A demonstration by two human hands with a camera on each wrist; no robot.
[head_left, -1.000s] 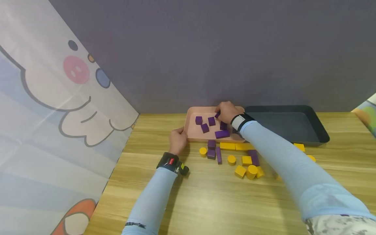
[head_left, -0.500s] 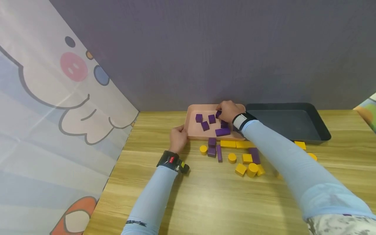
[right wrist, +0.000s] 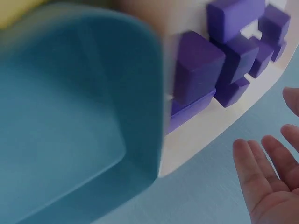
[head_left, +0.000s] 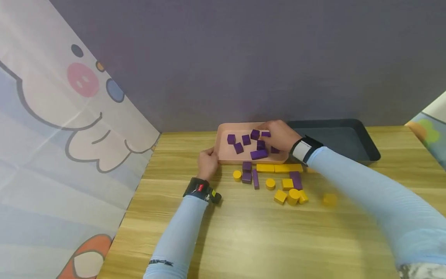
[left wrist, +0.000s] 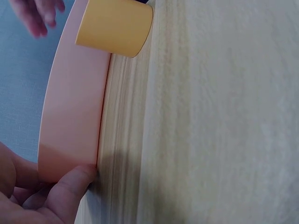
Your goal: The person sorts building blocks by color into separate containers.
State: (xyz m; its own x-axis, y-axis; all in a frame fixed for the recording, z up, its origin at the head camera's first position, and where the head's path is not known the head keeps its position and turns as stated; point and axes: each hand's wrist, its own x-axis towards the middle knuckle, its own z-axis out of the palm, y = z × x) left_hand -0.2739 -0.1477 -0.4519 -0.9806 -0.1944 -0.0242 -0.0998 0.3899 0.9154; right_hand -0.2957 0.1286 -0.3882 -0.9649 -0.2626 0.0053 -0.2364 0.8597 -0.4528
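Note:
My left hand [head_left: 207,164] holds the front left corner of a shallow pink tray [head_left: 225,157], and the left wrist view has its thumb [left wrist: 70,191] and fingers around that corner. Several purple blocks lie in the tray, among them a cube [head_left: 255,134] toward the back and a long block [head_left: 259,154] near the front. Over the tray's right part is my right hand [head_left: 280,135], its fingers loose and holding nothing; in the right wrist view these fingers [right wrist: 254,172] are spread apart from the purple blocks [right wrist: 198,67]. The hand hides part of the tray's right side.
A dark tray [head_left: 334,137] adjoins the pink one on the right. In front lie yellow bars [head_left: 265,168], yellow cylinders [head_left: 237,176], yellow cubes [head_left: 280,197], purple cubes [head_left: 246,177], a thin purple stick [head_left: 256,179] and a flat purple block [head_left: 295,180]. A grey wall [head_left: 244,62] stands behind.
My right hand has let go of the purple cube at the back of the pink tray and shifted slightly right, its fingers loosening. The left hand keeps its hold on the corner.

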